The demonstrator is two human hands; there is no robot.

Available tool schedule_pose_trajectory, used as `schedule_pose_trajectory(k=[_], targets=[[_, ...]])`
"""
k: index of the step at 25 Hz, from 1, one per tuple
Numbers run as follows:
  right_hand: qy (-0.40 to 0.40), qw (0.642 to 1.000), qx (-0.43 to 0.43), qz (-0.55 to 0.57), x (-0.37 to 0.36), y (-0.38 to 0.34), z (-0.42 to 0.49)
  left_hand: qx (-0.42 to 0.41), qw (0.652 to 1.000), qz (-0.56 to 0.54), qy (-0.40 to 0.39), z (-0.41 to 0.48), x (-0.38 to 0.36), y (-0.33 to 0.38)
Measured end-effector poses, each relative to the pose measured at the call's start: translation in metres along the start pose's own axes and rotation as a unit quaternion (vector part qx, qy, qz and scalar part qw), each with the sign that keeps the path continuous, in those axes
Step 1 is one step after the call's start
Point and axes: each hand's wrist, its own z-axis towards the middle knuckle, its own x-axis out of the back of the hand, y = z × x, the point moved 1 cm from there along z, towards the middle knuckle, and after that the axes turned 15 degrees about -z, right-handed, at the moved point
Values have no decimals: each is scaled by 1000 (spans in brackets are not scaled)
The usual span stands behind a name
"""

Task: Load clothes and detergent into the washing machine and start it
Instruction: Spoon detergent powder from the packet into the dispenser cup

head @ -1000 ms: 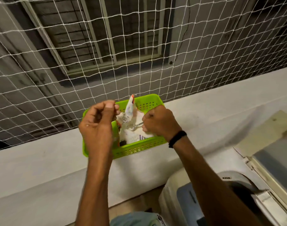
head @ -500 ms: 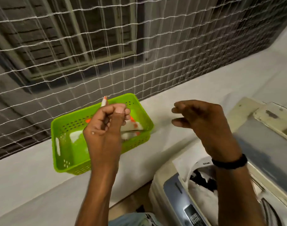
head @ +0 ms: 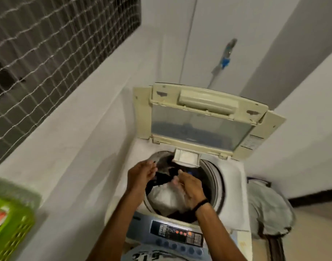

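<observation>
— Which step is the person on?

— It looks like the detergent step. The washing machine (head: 231, 183) stands with its lid (head: 199, 125) raised, and the clothes (head: 167, 198), a white piece among dark ones, already lie in the drum (head: 216, 178).

— And the hands?

— Both hover over the drum's mouth, near each other, just below the small drawer (head: 186, 160) that juts out under the lid's hinge. The left hand (head: 141, 175) has its fingers bent inward. The right hand (head: 190, 187), with a dark band (head: 201, 203) at the wrist, points its fingers towards the left one. Blur hides whether either hand pinches anything, so the grip cannot be told.

— Where is the detergent?

— Not plainly in sight. A pale smear (head: 175, 181) between the two sets of fingertips may be a packet, but that is only a guess. The green basket (head: 10, 228) on the ledge (head: 76, 129) at the left holds something white and orange, too blurred to name.

— What does the next move call for?

— Probably getting the detergent into the drawer or onto the load. The opening should sit right over the target and tip steadily, so that nothing spills on the machine's top. After that, the drawer needs pushing in and the lid lowering. The control panel (head: 177, 233) at the front is still to be pressed to start.
</observation>
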Motion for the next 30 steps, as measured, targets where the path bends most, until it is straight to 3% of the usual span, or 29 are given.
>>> schedule_pose_trajectory(k=[4, 10, 30], targets=[[62, 998, -33, 1, 55, 4, 61, 184, 983, -13, 2, 65, -27, -70], [113, 990, -67, 50, 82, 8, 141, 268, 962, -39, 28, 134, -63, -115], [204, 974, -60, 80, 60, -10, 164, 211, 973, 8, 93, 178, -79, -142]])
